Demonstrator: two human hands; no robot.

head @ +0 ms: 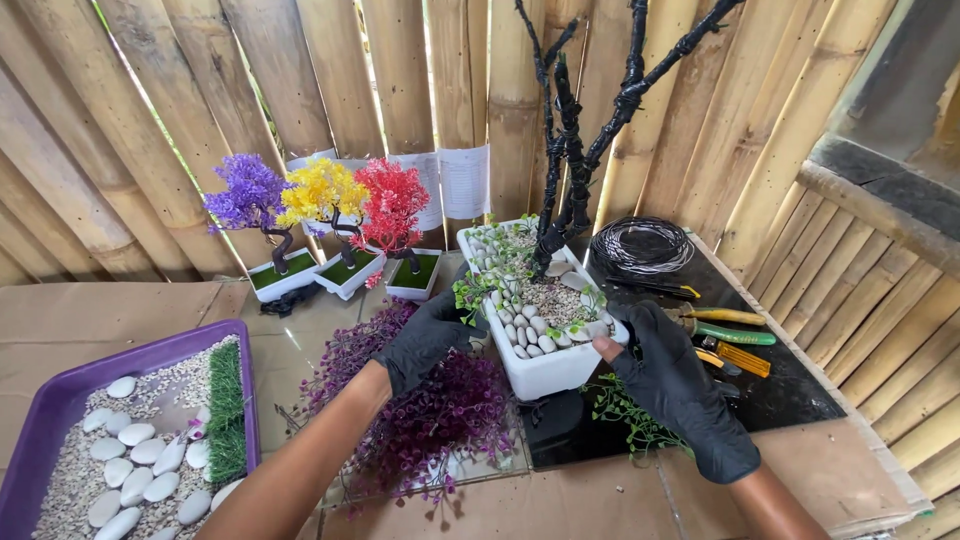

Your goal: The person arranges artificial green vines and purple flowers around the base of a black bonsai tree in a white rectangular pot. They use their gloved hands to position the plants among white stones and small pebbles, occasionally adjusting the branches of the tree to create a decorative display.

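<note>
Three finished small trees (325, 225), purple, yellow and red, stand behind one white planter (545, 330) on the table. It holds pebbles, green sprigs and a bare black wire trunk (572, 160). The gloved left hand (425, 335) grips its left side, seemingly curled round it; the right hand (675, 385) clasps its right corner.

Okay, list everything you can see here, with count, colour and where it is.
white planter: one, centre, holding pebbles and a black bare tree
small trees: three, purple, yellow, red, left rear
purple tray: one, lower left, with white stones and gravel
purple foliage: pile, centre front
wire coil: one, dark, right rear
hand tools: several, yellow and green handles, right
left hand: black glove, at the planter's left side
right hand: black glove, at the planter's right corner
</note>
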